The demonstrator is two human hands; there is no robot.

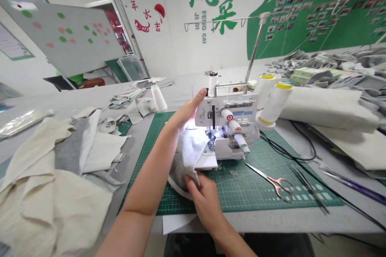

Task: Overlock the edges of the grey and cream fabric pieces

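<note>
While the right hand [205, 198] pinches the cloth [188, 156], the left hand [188, 110] rests open on the machine [226, 124] (holding nothing); guided one-handed, the cloth may skew or bunch.

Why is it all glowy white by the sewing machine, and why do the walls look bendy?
Head view: a lamp on the overlock machine glares at the needle, washing out the grey fabric and the left hand. Head view too: the wide lens curves the table and tilts the walls. The edges look slightly smeared.
</note>
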